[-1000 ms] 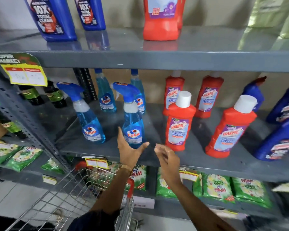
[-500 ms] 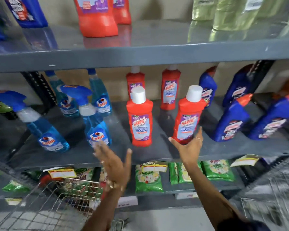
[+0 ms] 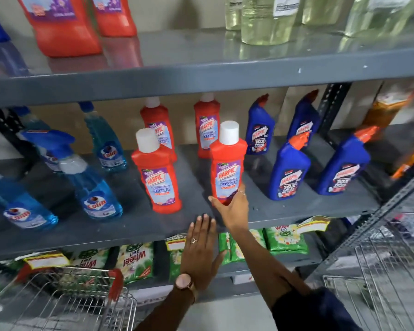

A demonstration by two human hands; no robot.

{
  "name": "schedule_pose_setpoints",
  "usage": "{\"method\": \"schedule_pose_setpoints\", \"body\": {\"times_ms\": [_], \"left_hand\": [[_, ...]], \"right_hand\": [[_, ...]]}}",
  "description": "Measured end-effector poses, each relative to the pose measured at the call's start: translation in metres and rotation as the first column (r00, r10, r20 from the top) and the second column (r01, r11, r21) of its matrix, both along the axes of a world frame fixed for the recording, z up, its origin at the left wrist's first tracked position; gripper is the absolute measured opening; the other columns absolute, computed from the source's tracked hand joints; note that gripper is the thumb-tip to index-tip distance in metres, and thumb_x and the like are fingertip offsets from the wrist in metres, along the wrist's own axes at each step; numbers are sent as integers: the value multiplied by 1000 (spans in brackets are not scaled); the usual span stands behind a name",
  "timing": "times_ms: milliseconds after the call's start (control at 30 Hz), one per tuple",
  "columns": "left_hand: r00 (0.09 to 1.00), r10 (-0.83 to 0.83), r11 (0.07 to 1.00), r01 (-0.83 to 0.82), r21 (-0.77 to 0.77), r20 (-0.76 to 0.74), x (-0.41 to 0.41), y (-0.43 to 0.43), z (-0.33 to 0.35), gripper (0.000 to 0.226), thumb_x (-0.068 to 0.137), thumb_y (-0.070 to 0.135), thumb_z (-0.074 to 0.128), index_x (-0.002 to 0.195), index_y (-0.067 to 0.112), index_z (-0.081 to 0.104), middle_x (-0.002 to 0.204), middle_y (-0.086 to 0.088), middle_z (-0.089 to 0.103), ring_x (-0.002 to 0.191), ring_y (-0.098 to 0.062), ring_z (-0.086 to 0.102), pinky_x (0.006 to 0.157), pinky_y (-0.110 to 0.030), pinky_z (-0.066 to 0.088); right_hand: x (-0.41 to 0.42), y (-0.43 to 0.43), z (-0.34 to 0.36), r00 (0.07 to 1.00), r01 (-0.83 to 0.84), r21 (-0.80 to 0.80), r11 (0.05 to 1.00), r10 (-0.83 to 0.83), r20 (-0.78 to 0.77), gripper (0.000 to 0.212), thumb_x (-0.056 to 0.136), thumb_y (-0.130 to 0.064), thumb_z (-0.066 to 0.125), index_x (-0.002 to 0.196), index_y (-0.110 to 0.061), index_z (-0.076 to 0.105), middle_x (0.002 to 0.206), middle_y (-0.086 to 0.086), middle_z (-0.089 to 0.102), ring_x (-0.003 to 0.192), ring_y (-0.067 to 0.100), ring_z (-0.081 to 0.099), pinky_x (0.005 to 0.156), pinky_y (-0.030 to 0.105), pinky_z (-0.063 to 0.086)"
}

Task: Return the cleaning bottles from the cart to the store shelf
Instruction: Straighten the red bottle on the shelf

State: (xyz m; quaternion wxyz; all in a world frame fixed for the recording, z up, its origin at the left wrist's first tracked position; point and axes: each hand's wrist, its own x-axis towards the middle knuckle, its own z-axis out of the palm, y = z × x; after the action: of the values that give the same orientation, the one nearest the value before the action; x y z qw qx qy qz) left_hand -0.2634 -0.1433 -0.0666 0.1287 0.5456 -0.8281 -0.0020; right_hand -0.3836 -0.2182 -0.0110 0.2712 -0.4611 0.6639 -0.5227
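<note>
fingers (image 3: 240, 195) now around red bottle (image 3: 227, 163)

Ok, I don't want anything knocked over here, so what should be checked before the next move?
1. Right hand contact with the red Harpic bottle at its base: ok.
2. Bottle upright on the middle shelf: ok, slightly tilted.
3. Gap to the neighbouring red bottle: ok.
4. Gap to the blue Harpic bottle: ok.
5. Left hand clear of the bottles, flat at the shelf edge: ok.
6. Grip fully closed round the bottle: cannot tell.
</note>
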Motion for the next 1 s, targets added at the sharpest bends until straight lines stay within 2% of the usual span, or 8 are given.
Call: {"method": "schedule_pose_setpoints", "body": {"times_ms": [67,167,367,500,600,733,900,1000], "left_hand": [[999,30,1000,-30,2,20,-3,0,-3,76,83,54,47,142,8,31,149,-14,39,139,-31,34,115,-41,10],[996,77,997,-77,5,50,-10,0,-7,78,84,56,45,143,8,31,151,-16,35,141,-33,29,118,-43,5],[990,115,993,-114,-7,76,-25,-6,-9,76,85,56,40,142,7,34,150,-18,36,140,-35,31,117,-43,4],[988,152,988,-151,-16,28,-30,-6,-10,72,85,53,44,142,10,35,149,-15,38,140,-32,32,119,-39,1],[986,164,986,-164,-31,11,-31,-5,-9,68,88,52,39,142,12,34,149,-13,39,140,-30,32,119,-36,-1],[986,164,986,-163,-19,39,-28,-4,-6,65,91,51,30,144,14,30,151,-12,36,141,-29,30,118,-34,-2],[984,158,987,-158,-12,81,-31,-2,-3,68,86,48,42,143,12,32,149,-13,39,140,-30,33,118,-35,-2],[985,136,991,-133,-35,106,-29,-1,1,71,86,52,41,142,10,32,149,-14,40,140,-31,34,117,-35,-2]], "right_hand": [[-2,0,1,997,-70,-8,997,71,37,86,63,-27,85,132,-9,37,118,10,62,100,19,59,81,14,39],[-11,10,-6,989,-65,-70,995,74,129,106,61,-29,86,145,-11,24,141,10,46,126,17,46,106,25,35],[-97,41,-14,881,462,-285,840,-471,41,114,58,-42,83,142,4,22,146,27,31,138,37,29,116,41,23],[-142,11,-8,960,274,-111,955,-279,-30,133,47,-36,92,147,-4,10,153,18,27,139,26,30,115,36,25],[-139,-2,-13,966,252,-80,964,-256,-46,119,49,-28,92,145,-10,23,144,13,45,130,28,44,106,30,34],[-133,0,-16,963,266,-86,960,-268,-21,109,52,-25,90,142,-9,30,137,12,50,123,25,48,96,23,35],[-137,5,-10,975,215,-78,974,-218,-33,115,48,-35,92,141,-10,30,138,11,49,124,26,48,104,41,44],[-138,20,2,987,163,-30,986,-163,-15,136,43,-50,90,148,-15,11,150,10,36,135,24,38,111,42,36]]}}
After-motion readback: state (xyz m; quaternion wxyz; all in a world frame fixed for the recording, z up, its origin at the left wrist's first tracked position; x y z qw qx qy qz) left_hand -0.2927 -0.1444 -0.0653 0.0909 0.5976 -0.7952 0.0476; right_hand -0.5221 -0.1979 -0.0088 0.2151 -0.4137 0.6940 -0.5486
